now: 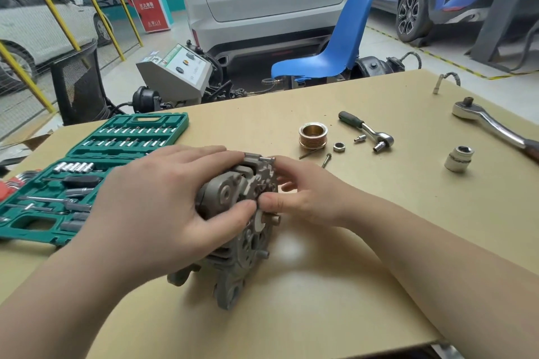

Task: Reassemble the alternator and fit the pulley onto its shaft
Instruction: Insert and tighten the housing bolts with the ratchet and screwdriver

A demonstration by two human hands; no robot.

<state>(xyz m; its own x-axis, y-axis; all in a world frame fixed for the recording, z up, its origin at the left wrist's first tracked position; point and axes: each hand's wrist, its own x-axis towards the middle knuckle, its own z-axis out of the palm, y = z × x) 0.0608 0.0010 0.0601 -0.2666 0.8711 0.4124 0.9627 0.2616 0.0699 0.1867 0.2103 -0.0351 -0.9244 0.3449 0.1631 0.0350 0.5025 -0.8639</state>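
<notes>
The grey alternator (pixel 239 245) lies on its side in the middle of the table (pixel 350 285), its end face turned to the right. My left hand (pixel 163 207) wraps over its top and left side and grips the housing. My right hand (pixel 300 192) rests against the end face, with its fingertips pinched at a small part there; the fingers hide that part. A long bolt (pixel 267 158) sticks out near the top of the housing. The bronze ribbed pulley (pixel 312 134) stands apart on the table behind, with a hex nut (pixel 339 147) and a loose bolt (pixel 326 160) beside it.
An open green socket set case (pixel 87 181) fills the table's left side. A small ratchet (pixel 367 129) with a socket lies behind the pulley. A large ratchet (pixel 493 125) and a big socket (pixel 458 158) lie at the right. A blue chair (pixel 335 49) and parked cars stand beyond.
</notes>
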